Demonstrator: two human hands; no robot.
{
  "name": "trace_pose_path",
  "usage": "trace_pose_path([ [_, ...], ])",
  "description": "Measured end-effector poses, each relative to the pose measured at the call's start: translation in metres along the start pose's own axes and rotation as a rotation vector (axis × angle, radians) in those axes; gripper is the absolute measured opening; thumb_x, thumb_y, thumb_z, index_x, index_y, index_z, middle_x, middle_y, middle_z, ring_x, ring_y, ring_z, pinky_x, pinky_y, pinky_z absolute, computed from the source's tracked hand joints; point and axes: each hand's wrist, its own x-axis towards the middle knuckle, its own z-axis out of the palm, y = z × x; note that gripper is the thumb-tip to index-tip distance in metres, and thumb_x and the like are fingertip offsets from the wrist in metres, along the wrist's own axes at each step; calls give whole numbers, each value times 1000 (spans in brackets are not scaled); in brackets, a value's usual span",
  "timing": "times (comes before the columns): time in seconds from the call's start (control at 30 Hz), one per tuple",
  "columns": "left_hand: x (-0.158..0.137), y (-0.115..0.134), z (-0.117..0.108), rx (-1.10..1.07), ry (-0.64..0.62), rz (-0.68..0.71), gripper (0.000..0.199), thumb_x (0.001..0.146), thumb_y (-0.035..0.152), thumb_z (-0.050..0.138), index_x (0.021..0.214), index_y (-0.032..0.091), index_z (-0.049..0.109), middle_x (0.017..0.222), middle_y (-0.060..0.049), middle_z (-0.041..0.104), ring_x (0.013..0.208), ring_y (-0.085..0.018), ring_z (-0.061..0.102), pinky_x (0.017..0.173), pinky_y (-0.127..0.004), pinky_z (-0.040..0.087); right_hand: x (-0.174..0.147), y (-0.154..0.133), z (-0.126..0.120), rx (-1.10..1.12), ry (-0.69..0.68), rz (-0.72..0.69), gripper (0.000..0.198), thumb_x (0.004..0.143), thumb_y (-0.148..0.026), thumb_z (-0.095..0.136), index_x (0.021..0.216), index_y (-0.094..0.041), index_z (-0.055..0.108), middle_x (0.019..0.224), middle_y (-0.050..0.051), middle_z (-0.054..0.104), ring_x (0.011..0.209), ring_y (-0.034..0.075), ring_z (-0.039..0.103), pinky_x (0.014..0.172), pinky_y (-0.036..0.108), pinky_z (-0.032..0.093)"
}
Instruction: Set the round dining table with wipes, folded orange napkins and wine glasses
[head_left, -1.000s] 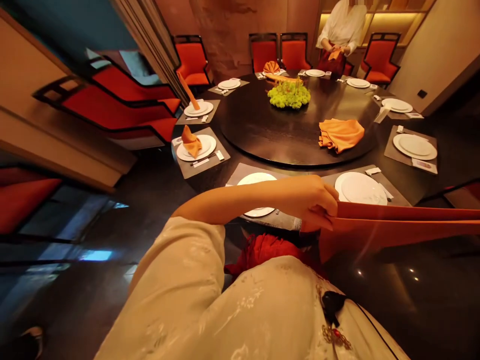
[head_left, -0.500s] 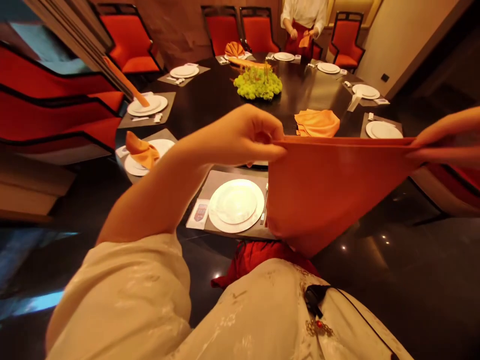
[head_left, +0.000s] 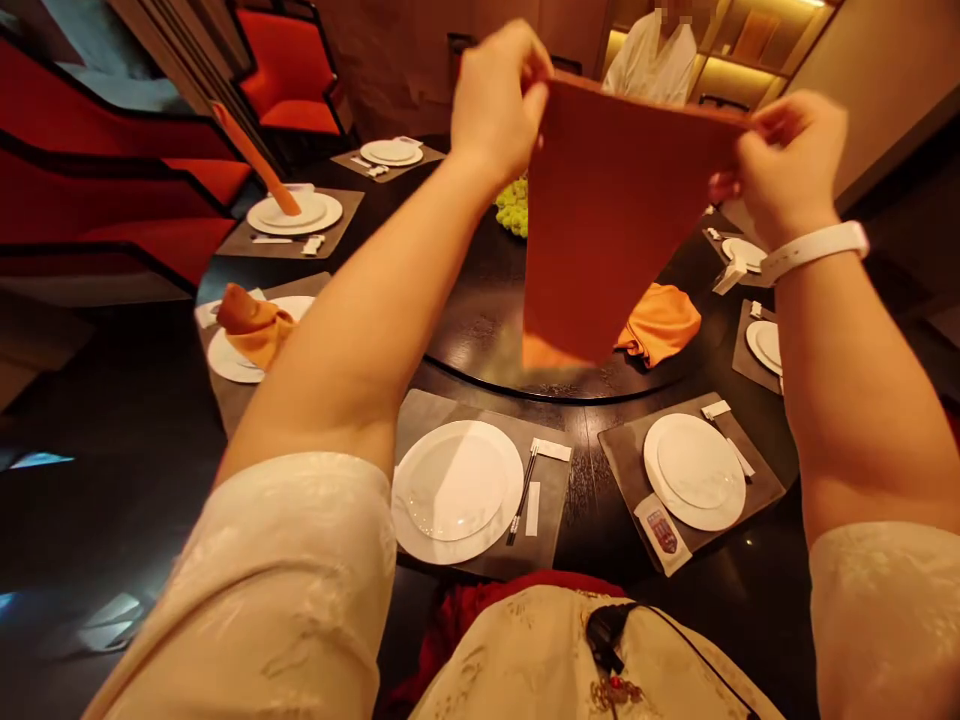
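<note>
Both my hands hold up an orange cloth napkin (head_left: 611,210) by its top edge, high over the table. My left hand (head_left: 499,95) pinches the left corner and my right hand (head_left: 799,160), below which a white wristband shows, pinches the right corner. The cloth hangs down, narrowing towards the bottom. Behind its lower right edge lies a loose heap of orange napkins (head_left: 664,325) on the turntable. Close in front of me are stacked white plates (head_left: 457,490) on a grey placemat, with black chopsticks (head_left: 523,495) to their right.
A second setting with white plates (head_left: 694,470) is at right. On the left, folded napkins stand on plates: one bunched (head_left: 255,325), one tall and rod-like (head_left: 259,160). Green centrepiece (head_left: 513,208) is partly hidden. A person in white (head_left: 652,60) stands across the table; red chairs (head_left: 289,75) surround it.
Both hands have risen, lifting the napkin from near the table's front to high over the turntable. My right hand has come inward. The view has shifted, showing the right-hand setting.
</note>
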Motion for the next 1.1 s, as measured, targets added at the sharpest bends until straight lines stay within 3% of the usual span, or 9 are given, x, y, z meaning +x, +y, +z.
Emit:
trace_pose_path([
  [0.1,-1,-5,-10,-20,53,-11,21,90,12,46,102,17,63,105,0,65,105,-16,62,94,-30,47,14,6,12,348,69,38,13,81,-8,54,83,-19,48,73,-5,55,62,6,60,62,23,48],
  [0.17,-27,-19,4,-67,36,-71,11,89,14,52,93,19,61,100,0,66,100,-16,63,91,-29,47,4,30,28,432,-16,61,17,79,-8,62,72,-18,50,64,-7,51,60,5,54,64,22,47],
  [0.23,-69,-42,34,-144,-41,-191,3,86,17,60,84,18,61,91,-2,67,91,-16,63,85,-26,48,-21,69,54,490,-263,199,17,87,-23,65,74,-15,57,65,-4,56,63,6,53,69,24,48],
  [0.4,-199,-104,135,-328,-272,-624,23,92,31,57,76,16,66,80,-2,69,81,-14,61,79,-23,47,-116,171,144,453,-291,828,11,78,-11,67,71,-15,59,57,-3,53,57,7,45,57,21,40],
  [0.5,-266,-123,187,-404,-299,-1001,2,80,14,67,81,13,69,81,-4,70,81,-15,63,80,-24,48,-169,210,186,439,-379,943,20,67,-1,68,76,-15,56,63,-2,57,57,7,50,58,20,44],
  [0.67,-333,-137,232,-370,-197,-1167,36,70,3,70,105,12,65,94,-7,68,94,-18,65,87,-29,51,-213,256,218,401,-568,1086,41,61,-3,71,84,-21,42,57,-6,52,48,10,52,48,21,45],
  [0.83,-361,-145,232,-383,-184,-1239,78,68,3,71,141,17,44,96,-5,66,80,-14,64,80,-30,53,-216,288,230,393,-732,1011,45,58,-6,74,89,-21,45,57,-6,52,43,10,49,43,21,43],
  [0.97,-366,-150,224,-603,-324,-1183,88,73,4,62,152,22,27,86,1,63,62,-9,59,69,-26,53,-208,296,231,420,-724,748,52,61,-9,69,108,-20,51,64,-7,54,58,13,57,61,28,54],
  [1.1,-355,-155,220,-468,-230,-870,68,73,2,58,138,18,50,113,-8,65,91,-16,64,85,-31,54,-198,296,233,346,-648,417,45,69,-14,62,114,-18,61,90,4,62,88,19,61,88,36,51],
])
